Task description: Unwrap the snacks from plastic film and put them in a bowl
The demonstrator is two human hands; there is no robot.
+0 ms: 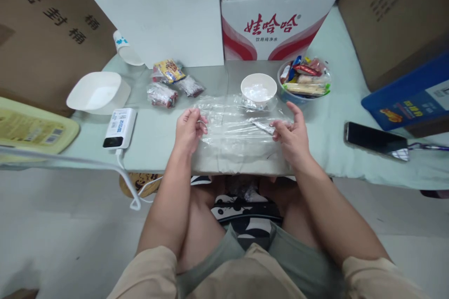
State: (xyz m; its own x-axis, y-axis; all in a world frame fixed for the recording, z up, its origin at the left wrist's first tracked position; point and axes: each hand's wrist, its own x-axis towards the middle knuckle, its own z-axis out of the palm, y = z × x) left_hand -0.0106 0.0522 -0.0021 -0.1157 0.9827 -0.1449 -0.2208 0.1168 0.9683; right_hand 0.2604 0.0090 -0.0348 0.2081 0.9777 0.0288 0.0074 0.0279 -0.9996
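Note:
A sheet of clear plastic film (228, 126) lies spread and wrinkled on the table between my hands. My left hand (190, 131) is closed, its fingertips pinching the film's left edge. On the other side, my right hand (291, 135) pinches a thin silvery strip (263, 126) between thumb and fingers, with the index finger raised. What exactly the strip is, I cannot make out. Just beyond the film stands a small white bowl (258, 88) with clear, crumpled bits inside. Behind my right hand is a clear round tub (298, 98) full of wrapped snacks.
Several small packed bundles (163, 95) lie back left, near a white plastic container (98, 93), a paper cup (128, 49) and a white power bank (120, 128) with a cable. A black phone (375, 140) lies at right. Cartons (277, 28) line the back and sides.

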